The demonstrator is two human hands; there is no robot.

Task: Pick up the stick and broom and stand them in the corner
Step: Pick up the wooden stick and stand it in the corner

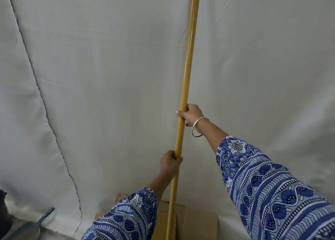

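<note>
A long yellow stick (188, 58) stands nearly upright in front of a white cloth backdrop, leaning slightly to the right at its top. My right hand (190, 114) is wrapped around it at mid height, with a silver bangle on the wrist. My left hand (170, 161) grips the same stick lower down. The stick's lower end runs down past flat cardboard at the bottom of the view and leaves the frame. No broom head is visible.
A white cloth (90, 76) with a stitched seam covers the wall behind. Flattened cardboard (197, 221) lies on the floor at the base. A blue-grey handle (45, 215) and a dark object (2, 201) sit at the lower left.
</note>
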